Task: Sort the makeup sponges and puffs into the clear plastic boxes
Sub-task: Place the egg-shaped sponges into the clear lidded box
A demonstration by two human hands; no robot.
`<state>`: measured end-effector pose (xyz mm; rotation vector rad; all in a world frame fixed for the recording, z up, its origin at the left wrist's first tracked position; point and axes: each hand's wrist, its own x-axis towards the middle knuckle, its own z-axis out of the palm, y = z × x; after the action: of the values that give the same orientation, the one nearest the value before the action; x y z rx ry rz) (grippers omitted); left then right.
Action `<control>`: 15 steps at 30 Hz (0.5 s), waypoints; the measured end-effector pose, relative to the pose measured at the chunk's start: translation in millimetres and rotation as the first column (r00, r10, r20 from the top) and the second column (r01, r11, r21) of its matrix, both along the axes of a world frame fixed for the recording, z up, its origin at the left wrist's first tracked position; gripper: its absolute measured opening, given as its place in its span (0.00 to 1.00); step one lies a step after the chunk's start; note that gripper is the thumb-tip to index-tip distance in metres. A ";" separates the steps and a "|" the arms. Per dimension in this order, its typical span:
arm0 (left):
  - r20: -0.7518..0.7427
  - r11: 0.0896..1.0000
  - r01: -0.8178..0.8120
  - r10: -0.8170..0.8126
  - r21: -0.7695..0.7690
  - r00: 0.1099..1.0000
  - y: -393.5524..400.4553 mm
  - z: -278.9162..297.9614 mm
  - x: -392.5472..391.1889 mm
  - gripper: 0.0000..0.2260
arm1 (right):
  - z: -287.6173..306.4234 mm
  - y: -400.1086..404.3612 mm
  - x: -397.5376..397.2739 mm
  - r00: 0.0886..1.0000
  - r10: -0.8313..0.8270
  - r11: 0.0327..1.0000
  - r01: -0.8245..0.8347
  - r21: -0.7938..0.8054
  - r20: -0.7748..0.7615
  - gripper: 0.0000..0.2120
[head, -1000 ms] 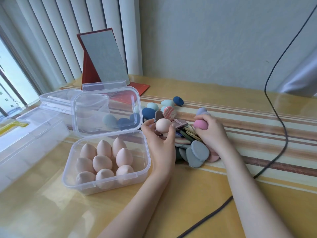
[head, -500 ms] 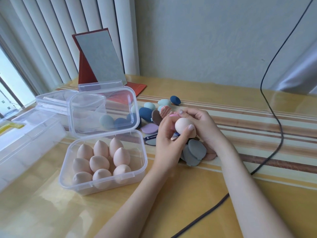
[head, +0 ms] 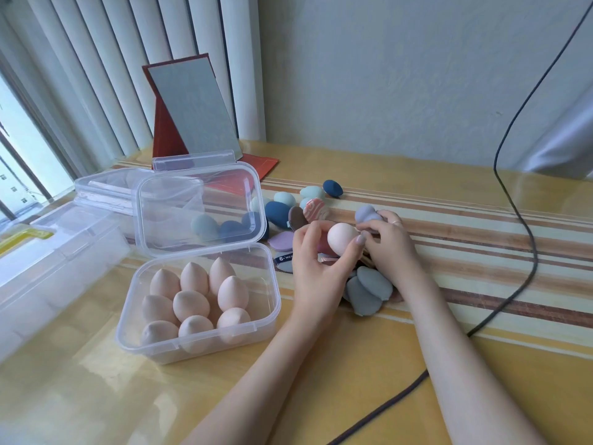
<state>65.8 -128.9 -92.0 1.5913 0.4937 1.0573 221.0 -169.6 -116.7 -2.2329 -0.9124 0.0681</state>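
Now the left hand (head: 316, 268) pinches a peach egg sponge (head: 341, 238) — next, carry it to the open clear box (head: 199, 345); the right hand (head: 390, 245) — fingers curled — rummages the pile, its grip unclear.

A clear plastic box (head: 266, 303) stands open on the table, its lid (head: 199, 207) raised upright behind it. Inside stand nine peach egg-shaped sponges (head: 192, 303), tips up, packed close in rows. Another peach sponge (head: 341, 238) is held above the table just right of the box. Behind it lies a loose pile: dark blue sponges (head: 277, 213), pale green ones (head: 310, 192), a marbled pink one (head: 316, 211), a lilac flat puff (head: 281, 240) and grey flat puffs (head: 369, 289) overlapping nearest the front. A larger clear box (head: 57, 252) sits at the left.
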 end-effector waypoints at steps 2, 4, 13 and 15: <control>0.008 0.999 -0.037 0.037 0.026 0.999 -0.7 0.3 -0.4 0.10 | 3.1 -0.5 -5.0 0.999 0.017 0.981 -0.025 0.194 0.039 0.12; 0.032 0.994 -0.088 0.085 0.072 0.996 -2.4 3.7 -2.4 0.10 | 15.1 1.2 -13.6 0.996 0.032 0.922 -0.060 0.382 0.081 0.11; 0.146 0.945 -0.148 0.109 0.291 0.983 -12.6 39.5 -48.7 0.12 | 75.7 4.8 -80.1 0.821 0.540 0.685 -0.299 0.664 -0.187 0.15; 0.101 0.938 -0.165 0.140 0.306 0.985 1.4 51.6 -67.9 0.10 | 84.7 7.4 -92.1 0.800 0.586 0.728 -0.451 0.516 -0.128 0.12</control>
<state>-2.0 -127.5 -40.3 1.8022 0.4157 1.3640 129.0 -162.3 -32.0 -1.4199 -1.2273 0.3841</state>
